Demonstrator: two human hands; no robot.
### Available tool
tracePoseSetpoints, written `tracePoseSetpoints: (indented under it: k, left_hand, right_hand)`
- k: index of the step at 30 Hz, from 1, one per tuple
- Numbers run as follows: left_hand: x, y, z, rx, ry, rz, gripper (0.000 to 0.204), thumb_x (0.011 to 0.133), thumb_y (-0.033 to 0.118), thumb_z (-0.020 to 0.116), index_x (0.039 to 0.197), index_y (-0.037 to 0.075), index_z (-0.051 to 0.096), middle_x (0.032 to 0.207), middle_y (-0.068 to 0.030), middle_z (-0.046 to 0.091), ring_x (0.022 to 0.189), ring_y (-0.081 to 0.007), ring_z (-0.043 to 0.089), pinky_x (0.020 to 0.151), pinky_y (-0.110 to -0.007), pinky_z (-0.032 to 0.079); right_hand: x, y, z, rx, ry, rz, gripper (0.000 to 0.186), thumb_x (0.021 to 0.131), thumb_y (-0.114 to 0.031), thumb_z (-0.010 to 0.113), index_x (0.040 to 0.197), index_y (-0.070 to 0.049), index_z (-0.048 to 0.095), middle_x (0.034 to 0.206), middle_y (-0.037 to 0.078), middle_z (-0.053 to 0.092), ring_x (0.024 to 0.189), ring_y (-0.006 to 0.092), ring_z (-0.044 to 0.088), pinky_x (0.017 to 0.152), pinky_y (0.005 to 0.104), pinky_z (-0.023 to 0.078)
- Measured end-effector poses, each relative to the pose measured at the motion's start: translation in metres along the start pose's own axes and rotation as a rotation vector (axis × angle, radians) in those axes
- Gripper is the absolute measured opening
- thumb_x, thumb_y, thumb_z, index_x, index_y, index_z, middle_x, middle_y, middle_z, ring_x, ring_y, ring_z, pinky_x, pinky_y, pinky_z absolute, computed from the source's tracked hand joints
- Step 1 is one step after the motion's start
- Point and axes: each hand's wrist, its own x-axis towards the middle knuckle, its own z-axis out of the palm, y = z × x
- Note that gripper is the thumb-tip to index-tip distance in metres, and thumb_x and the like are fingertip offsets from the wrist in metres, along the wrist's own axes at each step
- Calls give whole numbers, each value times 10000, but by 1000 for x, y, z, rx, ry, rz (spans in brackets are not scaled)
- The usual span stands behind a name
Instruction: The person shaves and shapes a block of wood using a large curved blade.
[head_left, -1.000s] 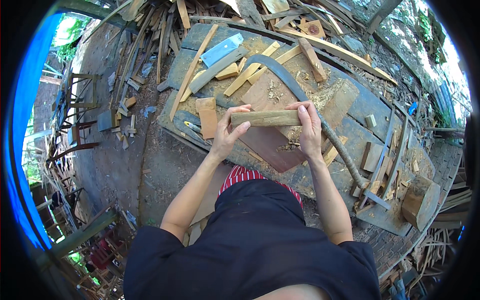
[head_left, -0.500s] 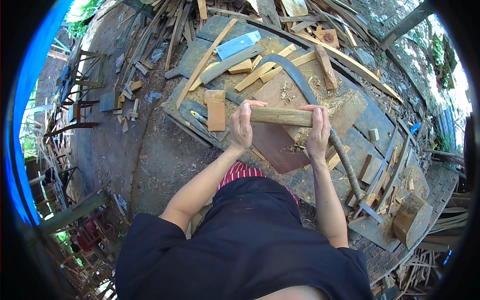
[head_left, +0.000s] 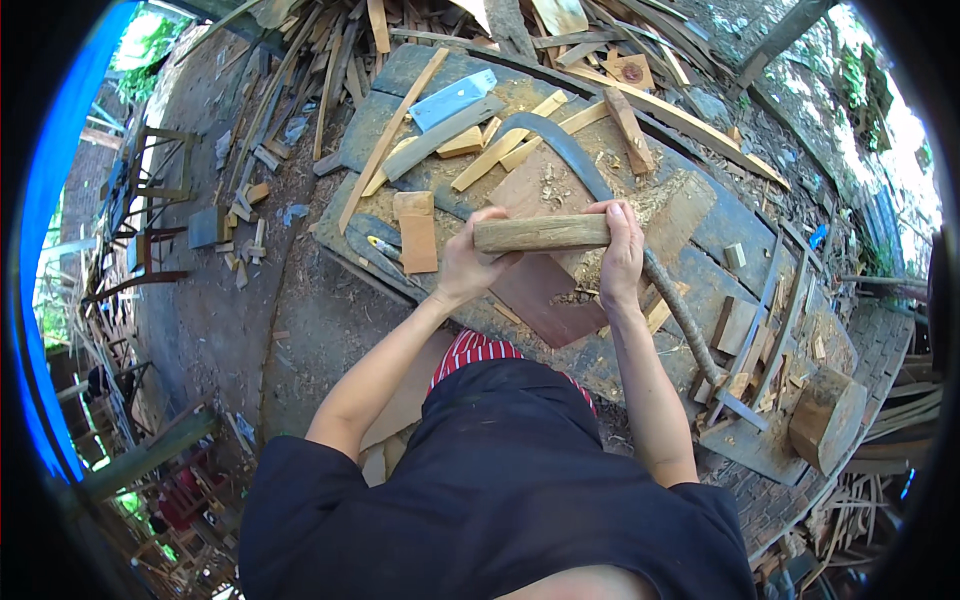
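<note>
A short wooden block [head_left: 543,234] is held level between my two hands over the workbench. My left hand [head_left: 470,262] is closed around its left end, with the fingers partly behind it. The right end is gripped by my right hand [head_left: 621,255], thumb on the near side. Behind and below the block lies a long curved blade [head_left: 570,150]; its wrapped handle [head_left: 678,308] runs toward the lower right. A flat reddish-brown board [head_left: 545,297] sits under the block, beside a rough chopped wood chunk [head_left: 690,215] with shavings about it.
The workbench [head_left: 700,270] carries a blue box-like piece [head_left: 452,98], an orange-brown wood block [head_left: 417,240], several sticks and a frame saw [head_left: 750,340]. A thick wood chunk [head_left: 827,420] stands at the right edge. Scrap wood [head_left: 340,60] is heaped beyond, and wooden stools [head_left: 150,240] stand left.
The block has turned in my hands and now shows more of its top face and left end. My left hand has shifted its hold lower around that end. The whole view has moved slightly.
</note>
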Motion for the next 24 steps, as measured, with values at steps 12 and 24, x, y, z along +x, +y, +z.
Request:
tracePoseSetpoints:
  k: [12,24]
  left_hand:
    - [16,55,-32,216,-33,90,340,760,189,832,967,-46,701,883,-150,705,791,-241,700,694,-311,526]
    - [65,33,-31,681,-166,-66,309,749,226,807,883,-19,673,809,-186,649,770,-380,647,692,-425,502]
  right_hand:
    - [51,54,8,-152,-124,17,332,1018,-252,426,1005,-8,650,938,140,659,944,242,616,902,369,460]
    - [50,105,-44,-1000,-51,-164,289,881,-161,665,1139,-81,564,1106,122,534,1056,328,537,882,439,488]
